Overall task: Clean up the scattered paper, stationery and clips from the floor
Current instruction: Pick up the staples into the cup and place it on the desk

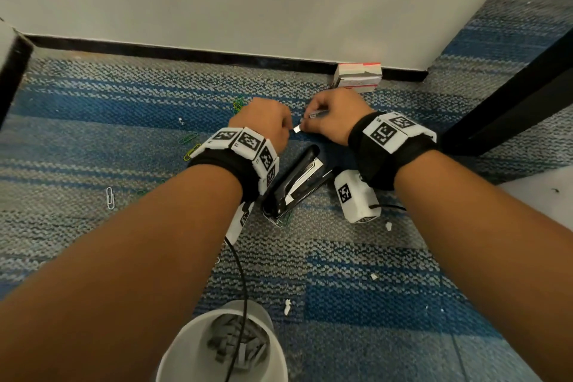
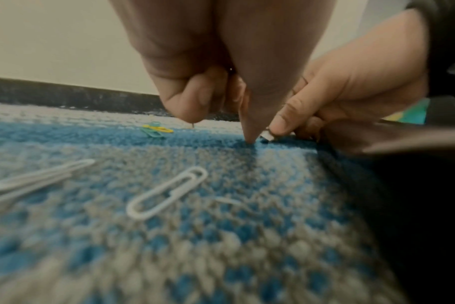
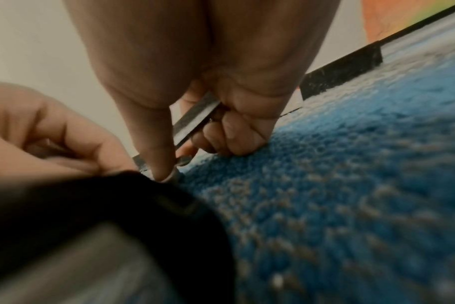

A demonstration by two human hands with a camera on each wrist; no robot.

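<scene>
Nearest on the carpet stood a white cup (image 1: 173,350) holding paper scraps (image 1: 235,341); beyond it lay a black stapler (image 1: 294,183) and loose paper clips (image 1: 109,197). Farther, the left hand (image 1: 263,124) and right hand (image 1: 335,118) each pinched a staple strip (image 1: 316,115). A small box (image 1: 356,77) sat against the wall.
</scene>
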